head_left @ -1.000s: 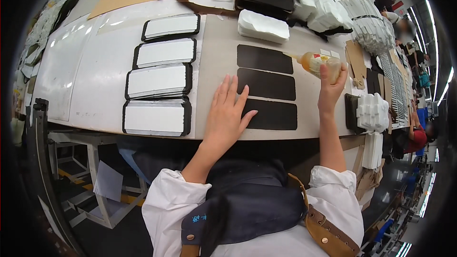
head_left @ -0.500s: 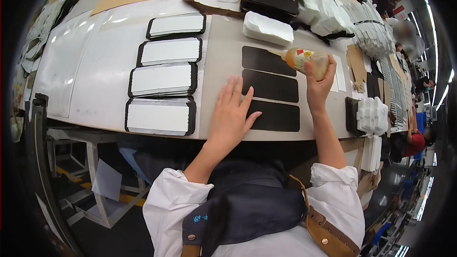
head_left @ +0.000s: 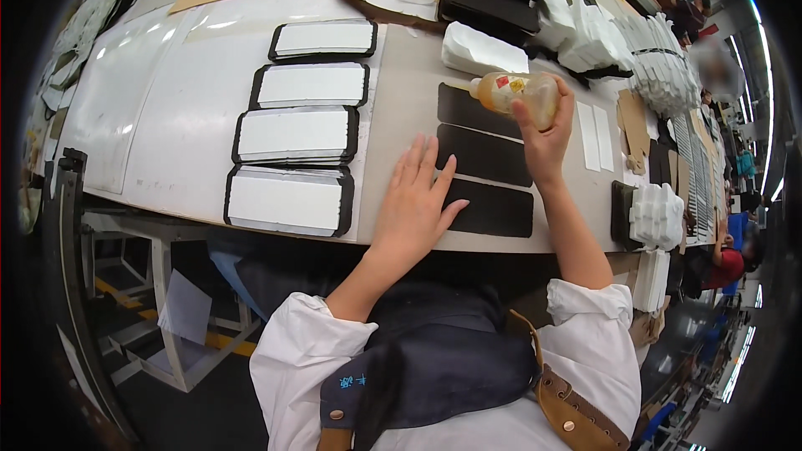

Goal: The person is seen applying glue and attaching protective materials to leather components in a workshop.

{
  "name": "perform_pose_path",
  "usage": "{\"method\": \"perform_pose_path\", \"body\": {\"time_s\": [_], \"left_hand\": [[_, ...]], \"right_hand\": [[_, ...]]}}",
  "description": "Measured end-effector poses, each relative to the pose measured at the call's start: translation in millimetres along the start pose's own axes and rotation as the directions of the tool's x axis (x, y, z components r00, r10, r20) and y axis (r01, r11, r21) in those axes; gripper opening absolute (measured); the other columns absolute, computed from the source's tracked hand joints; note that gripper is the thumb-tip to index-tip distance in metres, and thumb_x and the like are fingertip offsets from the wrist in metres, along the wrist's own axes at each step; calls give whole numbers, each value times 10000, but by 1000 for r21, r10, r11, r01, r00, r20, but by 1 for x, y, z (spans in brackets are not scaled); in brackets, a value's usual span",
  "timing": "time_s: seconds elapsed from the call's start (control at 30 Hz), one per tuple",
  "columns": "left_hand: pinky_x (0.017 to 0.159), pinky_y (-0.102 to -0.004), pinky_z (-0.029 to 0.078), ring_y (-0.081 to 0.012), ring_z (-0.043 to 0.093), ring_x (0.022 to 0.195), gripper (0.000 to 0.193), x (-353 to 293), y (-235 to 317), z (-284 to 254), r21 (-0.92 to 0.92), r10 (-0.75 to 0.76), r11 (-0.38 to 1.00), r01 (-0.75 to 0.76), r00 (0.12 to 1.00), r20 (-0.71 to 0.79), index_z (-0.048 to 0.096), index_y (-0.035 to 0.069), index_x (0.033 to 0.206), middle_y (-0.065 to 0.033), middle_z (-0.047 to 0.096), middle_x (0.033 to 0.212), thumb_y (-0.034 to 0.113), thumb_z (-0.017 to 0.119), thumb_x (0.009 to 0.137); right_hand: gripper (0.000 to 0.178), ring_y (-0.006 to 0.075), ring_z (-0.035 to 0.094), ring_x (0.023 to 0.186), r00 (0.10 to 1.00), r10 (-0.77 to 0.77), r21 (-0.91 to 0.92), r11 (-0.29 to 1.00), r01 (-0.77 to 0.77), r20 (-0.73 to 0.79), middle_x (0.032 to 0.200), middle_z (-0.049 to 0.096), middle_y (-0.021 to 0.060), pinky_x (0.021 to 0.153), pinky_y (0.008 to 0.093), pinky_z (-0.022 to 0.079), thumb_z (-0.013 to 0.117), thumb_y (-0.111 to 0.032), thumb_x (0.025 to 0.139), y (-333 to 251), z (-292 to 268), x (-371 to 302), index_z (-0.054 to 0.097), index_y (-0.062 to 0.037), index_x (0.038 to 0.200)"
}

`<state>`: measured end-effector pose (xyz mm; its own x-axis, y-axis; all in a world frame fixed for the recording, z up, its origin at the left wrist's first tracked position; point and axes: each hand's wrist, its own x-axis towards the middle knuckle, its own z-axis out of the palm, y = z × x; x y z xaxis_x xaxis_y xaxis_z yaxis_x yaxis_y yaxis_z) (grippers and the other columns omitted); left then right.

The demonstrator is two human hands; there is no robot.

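Three black rectangular panels lie in a column on the table: a far panel (head_left: 464, 108), a middle panel (head_left: 484, 154) and a near panel (head_left: 493, 214). My right hand (head_left: 545, 135) is wrapped round a clear squeeze bottle (head_left: 511, 93) of amber liquid. The bottle is tipped sideways, its nozzle pointing left above the far panel's upper left edge; whether the tip touches cannot be made out. My left hand (head_left: 413, 205) rests flat with fingers spread beside the panels, its fingertips near their left edges and its thumb at the near panel.
Several black-edged stacks topped with white strips, such as the nearest stack (head_left: 288, 199), stand in a column on the left. A white pile (head_left: 483, 48) and black stacks (head_left: 493, 4) sit beyond the panels. Narrow white strips (head_left: 595, 138) lie right of my right hand.
The bottle has moved left along the far panel's upper edge, so its nozzle is now near the left corner. My left hand stays flat. The whole view has shifted slightly.
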<state>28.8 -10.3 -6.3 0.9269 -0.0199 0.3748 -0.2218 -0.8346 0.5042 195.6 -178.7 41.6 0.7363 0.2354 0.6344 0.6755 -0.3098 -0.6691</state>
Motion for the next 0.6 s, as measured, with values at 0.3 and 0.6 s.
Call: {"method": "perform_pose_path", "body": {"time_s": [0.3,0.6], "left_hand": [[1218,-518,300,-413,314,1512,579,-1,0,0,-14,-4,1000,3,1000,-5,583,12,1415,-257,396,1585,363,692,967],[1188,-517,336,-406,337,1499,524,-2,0,-2,-47,-34,998,32,999,-29,608,29,1386,-227,414,1582,303,720,953]], "right_hand": [[668,233,625,1252,901,362,566,703,-431,238,1375,586,121,1071,384,517,715,-218,990,35,-23,40,398,-65,1557],[644,201,633,1215,879,346,587,655,-476,327,1323,611,92,1035,348,528,732,-152,952,45,-21,60,444,-70,1522]]}}
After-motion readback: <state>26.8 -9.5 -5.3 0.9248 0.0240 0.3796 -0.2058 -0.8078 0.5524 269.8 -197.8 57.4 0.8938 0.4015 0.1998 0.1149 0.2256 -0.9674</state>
